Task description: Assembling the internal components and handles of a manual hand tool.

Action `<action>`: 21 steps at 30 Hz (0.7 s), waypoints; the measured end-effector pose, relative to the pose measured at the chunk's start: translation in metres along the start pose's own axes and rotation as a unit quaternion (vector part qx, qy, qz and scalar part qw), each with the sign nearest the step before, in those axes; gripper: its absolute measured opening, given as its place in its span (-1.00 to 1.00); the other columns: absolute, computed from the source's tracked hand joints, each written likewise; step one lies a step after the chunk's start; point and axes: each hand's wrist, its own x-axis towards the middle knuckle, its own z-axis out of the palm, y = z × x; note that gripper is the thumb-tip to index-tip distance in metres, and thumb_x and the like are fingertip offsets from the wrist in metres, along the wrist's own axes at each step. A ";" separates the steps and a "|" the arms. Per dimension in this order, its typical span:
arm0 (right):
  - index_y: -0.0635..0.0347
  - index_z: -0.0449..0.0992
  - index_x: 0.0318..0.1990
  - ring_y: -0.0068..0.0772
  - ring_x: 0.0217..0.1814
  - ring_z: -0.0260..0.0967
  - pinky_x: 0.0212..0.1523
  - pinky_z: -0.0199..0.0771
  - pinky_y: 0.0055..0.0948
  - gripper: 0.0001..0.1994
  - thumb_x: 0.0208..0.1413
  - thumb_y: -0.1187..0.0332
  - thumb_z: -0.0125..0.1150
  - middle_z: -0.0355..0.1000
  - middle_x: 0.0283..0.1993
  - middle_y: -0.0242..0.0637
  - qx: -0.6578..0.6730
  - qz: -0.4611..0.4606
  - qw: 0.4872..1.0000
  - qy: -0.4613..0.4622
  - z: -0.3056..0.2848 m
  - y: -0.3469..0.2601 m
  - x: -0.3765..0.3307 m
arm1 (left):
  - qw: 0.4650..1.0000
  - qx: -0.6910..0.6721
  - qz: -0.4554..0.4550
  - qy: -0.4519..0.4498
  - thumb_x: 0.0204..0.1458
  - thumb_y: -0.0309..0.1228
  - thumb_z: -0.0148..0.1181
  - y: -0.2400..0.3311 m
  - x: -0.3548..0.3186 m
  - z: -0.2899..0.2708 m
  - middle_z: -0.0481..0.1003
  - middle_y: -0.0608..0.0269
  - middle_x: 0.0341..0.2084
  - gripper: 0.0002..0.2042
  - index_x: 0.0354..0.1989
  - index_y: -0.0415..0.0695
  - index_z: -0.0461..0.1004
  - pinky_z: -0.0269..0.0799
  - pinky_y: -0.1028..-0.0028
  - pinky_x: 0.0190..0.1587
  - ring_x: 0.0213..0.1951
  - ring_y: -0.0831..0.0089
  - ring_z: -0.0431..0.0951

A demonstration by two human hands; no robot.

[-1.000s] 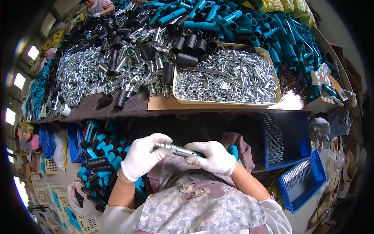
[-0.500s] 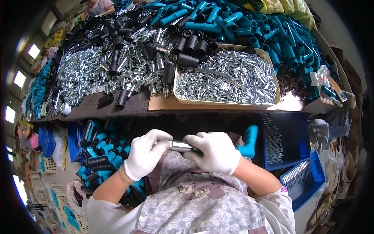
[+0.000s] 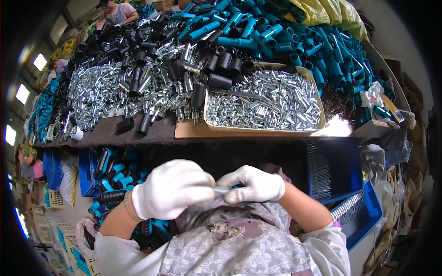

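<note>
Both my hands wear white knitted gloves and meet in front of my apron. A short silvery metal tube (image 3: 222,189) shows between them, partly hidden by fingers. My left hand (image 3: 172,189) is closed over the tube's left end, its back turned up. My right hand (image 3: 253,185) pinches the other end between thumb and fingers. A small teal bit shows among the right fingers; how it joins the tube is hidden. Below the bench, left of my hands, lie several teal-and-black handles (image 3: 113,177).
On the bench a cream tray (image 3: 262,132) holds small metal pins. Around it are heaps of metal fittings (image 3: 92,92), black sleeves (image 3: 218,82) and teal tubes (image 3: 281,46). Blue bins (image 3: 340,172) with metal rods stand at right. Another person (image 3: 115,14) is at the far left.
My left hand has turned over and moved right along the tube, covering more of it. The right hand has lowered slightly. The bent teal piece beside my right wrist is no longer visible there.
</note>
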 end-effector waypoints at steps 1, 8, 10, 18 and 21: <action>0.24 0.55 0.02 -0.47 -0.39 0.48 -0.27 0.51 -0.44 -0.63 0.14 0.21 0.33 0.55 -0.35 -0.22 -0.081 0.037 0.992 0.086 0.007 -0.008 0.001 | 0.998 -0.018 -0.061 0.012 -0.23 -0.42 0.38 0.000 0.003 -0.007 0.54 0.18 -0.23 -0.66 -0.18 -0.11 0.56 0.49 0.29 -0.08 -0.17 0.12 0.56; 0.11 0.55 -0.34 -0.04 -0.42 0.51 -0.42 0.48 -0.23 -0.88 -0.01 0.33 0.32 0.51 -0.46 -0.11 -0.257 -0.023 0.939 0.227 0.039 0.002 0.034 | 0.733 -0.485 -0.072 0.471 0.25 -0.39 0.15 0.035 0.029 0.061 0.48 0.15 -0.59 -0.77 -0.29 -0.38 0.46 0.34 0.49 -0.54 -0.61 0.56 0.37; 0.24 0.62 -0.38 -0.46 -0.50 0.45 -0.43 0.44 -0.42 -0.88 -0.02 0.41 0.42 0.53 -0.51 -0.34 -0.020 -0.040 0.996 -0.073 0.017 0.001 0.026 | 0.709 -0.637 0.046 0.299 0.12 -0.46 0.25 0.024 0.042 0.036 0.54 -0.03 -0.63 -0.75 -0.51 -0.43 0.51 0.40 0.40 -0.59 -0.67 0.34 0.50; 0.04 0.58 -0.12 0.07 -0.30 0.51 -0.30 0.53 -0.16 -0.69 -0.12 0.42 0.27 0.54 -0.35 -0.14 -0.332 -0.165 0.875 0.312 0.043 0.014 0.037 | 0.857 -0.298 -0.160 0.389 0.12 -0.52 0.19 0.055 0.041 0.047 0.48 0.19 -0.57 -0.92 -0.32 -0.29 0.49 0.39 0.47 -0.47 -0.56 0.49 0.44; 0.20 0.62 -0.20 -0.34 -0.29 0.54 -0.22 0.52 -0.34 -0.75 -0.10 0.39 0.34 0.54 -0.33 -0.09 -0.169 -0.013 0.975 -0.141 0.017 -0.006 0.032 | 0.749 -0.634 0.177 0.071 -0.14 -0.60 0.36 0.016 0.061 0.021 0.53 -0.03 -0.67 -0.87 -0.48 -0.46 0.57 0.41 0.28 -0.61 -0.72 0.21 0.47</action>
